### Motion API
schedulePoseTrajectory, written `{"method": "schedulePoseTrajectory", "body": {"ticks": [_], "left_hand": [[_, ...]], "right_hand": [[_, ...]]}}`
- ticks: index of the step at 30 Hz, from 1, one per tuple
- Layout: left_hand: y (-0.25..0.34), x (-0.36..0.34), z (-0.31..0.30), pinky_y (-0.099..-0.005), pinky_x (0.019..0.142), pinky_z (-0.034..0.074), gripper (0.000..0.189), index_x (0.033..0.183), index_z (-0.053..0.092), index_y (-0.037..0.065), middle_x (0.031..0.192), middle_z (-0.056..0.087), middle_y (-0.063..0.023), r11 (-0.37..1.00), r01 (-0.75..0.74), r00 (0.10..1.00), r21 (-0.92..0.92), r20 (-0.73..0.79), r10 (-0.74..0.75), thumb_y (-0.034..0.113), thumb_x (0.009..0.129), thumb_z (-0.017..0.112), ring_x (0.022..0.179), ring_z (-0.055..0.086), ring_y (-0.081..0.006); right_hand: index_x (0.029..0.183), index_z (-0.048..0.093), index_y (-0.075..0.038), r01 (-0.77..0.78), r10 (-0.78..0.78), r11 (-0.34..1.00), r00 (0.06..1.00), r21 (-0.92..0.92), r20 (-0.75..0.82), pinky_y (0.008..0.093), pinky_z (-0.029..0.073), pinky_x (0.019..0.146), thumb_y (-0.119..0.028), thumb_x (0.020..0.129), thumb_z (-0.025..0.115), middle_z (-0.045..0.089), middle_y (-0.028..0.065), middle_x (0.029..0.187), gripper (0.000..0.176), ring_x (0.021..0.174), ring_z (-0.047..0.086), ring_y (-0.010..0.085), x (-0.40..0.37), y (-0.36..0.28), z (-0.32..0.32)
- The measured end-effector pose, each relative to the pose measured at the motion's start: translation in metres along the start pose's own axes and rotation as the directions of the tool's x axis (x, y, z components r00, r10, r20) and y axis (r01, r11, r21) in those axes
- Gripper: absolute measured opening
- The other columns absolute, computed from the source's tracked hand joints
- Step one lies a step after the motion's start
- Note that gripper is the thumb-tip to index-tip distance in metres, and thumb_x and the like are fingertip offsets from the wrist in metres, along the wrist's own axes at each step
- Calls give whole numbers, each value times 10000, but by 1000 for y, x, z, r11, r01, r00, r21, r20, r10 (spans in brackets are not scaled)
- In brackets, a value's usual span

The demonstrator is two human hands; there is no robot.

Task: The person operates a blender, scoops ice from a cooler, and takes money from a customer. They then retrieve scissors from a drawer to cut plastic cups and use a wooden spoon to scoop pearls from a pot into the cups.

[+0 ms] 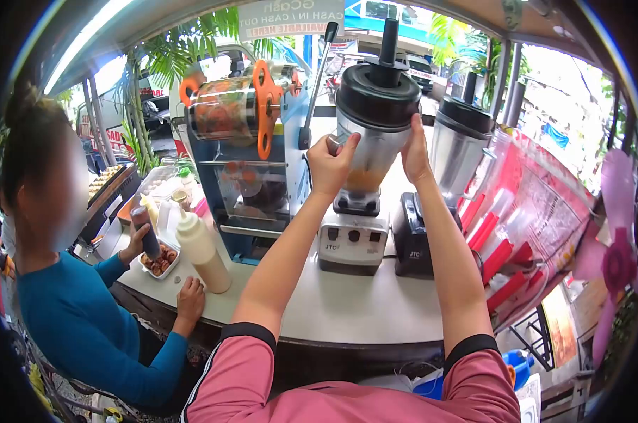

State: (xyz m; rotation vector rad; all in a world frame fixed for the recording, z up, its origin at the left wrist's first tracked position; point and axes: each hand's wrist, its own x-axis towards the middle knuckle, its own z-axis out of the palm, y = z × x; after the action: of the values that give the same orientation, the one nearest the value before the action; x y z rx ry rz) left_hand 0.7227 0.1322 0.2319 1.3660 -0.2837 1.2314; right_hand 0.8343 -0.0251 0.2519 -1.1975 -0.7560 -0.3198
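A clear blender jar (369, 156) with a black lid (377, 102) and a black tamper (389, 44) rising from it stands over a white blender base (352, 245). Some orange-brown liquid lies in the bottom of the jar. My left hand (331, 163) is closed around the jar's handle on the left. On the other side, my right hand (416, 151) grips the jar's wall, fingers reaching up to the lid's edge. Close to my right forearm is a second blender jar (454, 151) with a black base (412, 243).
At left, a person in a teal top (86, 317) holds a dark squeeze bottle (148, 229) over a foam box (150, 271) of food. A pale squeeze bottle (202, 254) stands on the counter (333, 310). Behind is a crank-handled machine (245, 211); at right, a pink fan (618, 261).
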Motion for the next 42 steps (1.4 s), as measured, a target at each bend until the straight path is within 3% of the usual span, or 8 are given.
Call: {"method": "schedulePoseTrajectory", "body": {"ticks": [3, 11, 12, 15, 17, 19, 23, 42], "left_hand": [[-27, 5, -2, -250, 452, 285, 461, 567, 449, 60, 527, 450, 46, 998, 57, 998, 7, -1, -57, 284, 808, 771, 513, 350, -36], [-55, 37, 7, -270, 456, 299, 500, 560, 454, 51, 518, 449, 29, 976, 183, 979, 115, 74, -192, 362, 816, 750, 511, 364, -55], [-58, 38, 7, -270, 458, 304, 508, 561, 453, 50, 519, 451, 25, 970, 205, 972, 132, 90, -218, 375, 815, 749, 510, 366, -58], [-60, 38, 6, -231, 386, 281, 494, 584, 427, 97, 515, 424, 44, 976, 161, 976, 148, 120, -180, 392, 837, 731, 416, 357, -42], [-62, 38, 6, -231, 391, 290, 489, 610, 435, 89, 518, 422, 48, 977, 171, 974, 126, 126, -186, 408, 834, 730, 424, 360, -40], [-59, 38, 6, -230, 389, 293, 489, 618, 435, 86, 519, 422, 48, 983, 142, 980, 112, 124, -156, 412, 834, 729, 423, 361, -40], [-55, 38, 4, -271, 472, 341, 485, 595, 478, 52, 536, 477, 22, 967, 237, 961, 92, 125, -248, 392, 812, 747, 511, 398, -70], [-67, 32, -1, -376, 513, 330, 546, 645, 467, -2, 542, 396, -89, 987, 143, 983, 71, 107, -150, 466, 884, 615, 593, 354, -134]], "right_hand": [[1432, 299, 37, 91, -88, 941, 996, -326, 25, 341, 184, 1124, -549, 969, 353, 318, 175, 1490, 748, 1389, 274, 250, 2, 4, 8], [1440, 280, 46, -79, 69, 979, 996, -188, -59, 335, 168, 1145, -538, 981, 324, 289, 181, 1505, 744, 1412, 234, 257, 25, 14, 16], [1493, 131, 8, -226, 219, 973, 965, -35, -143, 396, 100, 1157, -585, 923, 445, 133, 163, 1569, 881, 1451, 105, 277, 15, 1, 24], [1336, 394, 55, 194, -388, 806, 887, -560, -251, 382, 253, 1093, -355, 907, 605, 397, 210, 1390, 630, 1325, 331, 334, -31, 21, 21], [1217, 471, 35, 309, -562, 540, 825, -783, -62, 402, 338, 1002, -217, 795, 738, 476, 191, 1259, 559, 1184, 441, 324, -109, 34, 31], [1152, 519, -21, 494, -403, 514, 861, -701, 311, 417, 416, 871, -122, 692, 795, 549, 141, 1062, 546, 979, 529, 308, -161, 36, 50], [1071, 587, -63, 521, -198, 285, 853, -805, 482, 375, 443, 803, -92, 612, 784, 578, 74, 956, 500, 881, 549, 276, -197, 81, 56], [1002, 637, -56, 509, -123, 182, 861, -841, 494, 397, 444, 716, -95, 671, 692, 568, 81, 838, 337, 812, 551, 277, -188, 78, 72]]}}
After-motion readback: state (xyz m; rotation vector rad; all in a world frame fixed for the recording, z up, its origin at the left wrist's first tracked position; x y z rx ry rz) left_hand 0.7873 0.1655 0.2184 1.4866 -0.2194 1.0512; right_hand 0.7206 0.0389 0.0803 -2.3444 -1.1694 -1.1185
